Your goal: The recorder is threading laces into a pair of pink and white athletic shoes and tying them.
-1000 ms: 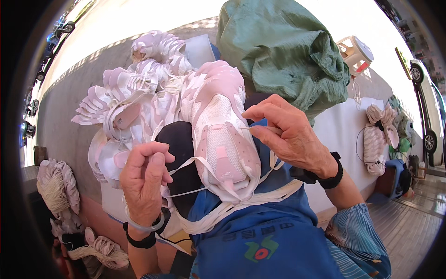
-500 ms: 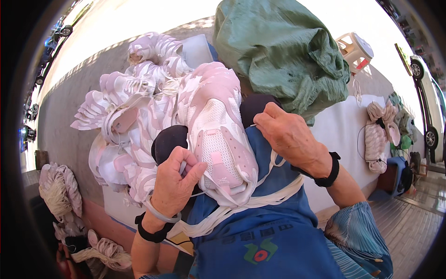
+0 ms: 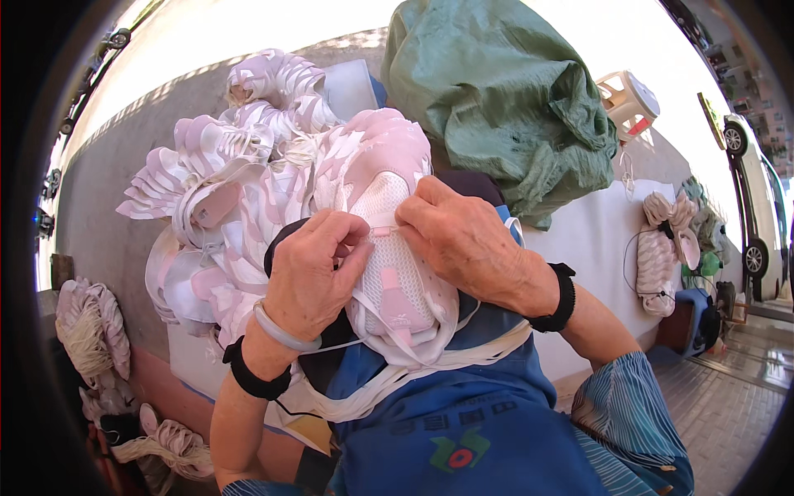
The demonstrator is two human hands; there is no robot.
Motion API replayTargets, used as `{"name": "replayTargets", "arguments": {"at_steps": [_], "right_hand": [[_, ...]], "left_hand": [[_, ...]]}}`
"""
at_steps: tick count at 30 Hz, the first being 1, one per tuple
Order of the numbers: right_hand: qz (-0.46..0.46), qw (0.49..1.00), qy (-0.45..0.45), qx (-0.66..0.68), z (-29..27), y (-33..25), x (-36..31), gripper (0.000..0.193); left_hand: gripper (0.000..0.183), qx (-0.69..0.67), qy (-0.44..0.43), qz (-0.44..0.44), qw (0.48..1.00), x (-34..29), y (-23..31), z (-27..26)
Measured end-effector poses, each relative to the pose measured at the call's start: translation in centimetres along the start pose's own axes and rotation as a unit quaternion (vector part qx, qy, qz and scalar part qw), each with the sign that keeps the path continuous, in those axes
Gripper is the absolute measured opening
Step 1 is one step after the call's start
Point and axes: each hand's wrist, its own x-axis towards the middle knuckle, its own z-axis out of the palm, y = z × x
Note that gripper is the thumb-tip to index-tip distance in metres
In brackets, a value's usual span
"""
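Over the blue apron (image 3: 451, 405), a pink-and-white sneaker upper (image 3: 407, 291) is laid lengthwise, midway between left hand (image 3: 310, 264) and right hand (image 3: 475, 248); across its mesh tongue's (image 3: 384, 258) far end, both hands' fingertips are pressed together, equally near; what is pinched cannot be told.

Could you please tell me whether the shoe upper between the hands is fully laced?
Not fully laced: on this shoe upper, no lacing crosses the exposed mesh tongue; beneath the left hand and right hand, I cannot tell.
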Motion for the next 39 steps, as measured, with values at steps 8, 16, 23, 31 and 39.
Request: {"name": "replayTargets", "arguments": {"at_steps": [8,16,23,31,39], "right_hand": [[0.008,0.999,0.014,0.032,0.6,0.1,0.0,0.01],[-0.047,0.998,0.001,0.035,-0.2,0.2,0.1,0.012],[-0.025,0.993,0.061,0.094,1.3,0.4,-0.5,0.011],[-0.042,0.997,0.071,0.011,1.0,-0.2,-0.4,0.012],[-0.013,0.986,0.131,0.103,2.3,0.3,-0.6,0.009]], "left_hand": [[0.007,0.101,-0.035,0.091,0.99,1.3,-0.3,0.0],[0.013,0.149,-0.017,0.123,0.981,1.1,-0.4,0.7],[0.012,0.145,-0.001,0.112,0.983,0.9,0.0,0.9],[0.009,0.175,-0.014,0.144,0.974,1.1,-0.3,0.7],[0.01,0.144,0.018,0.1,0.984,1.0,-0.5,1.5]]}}
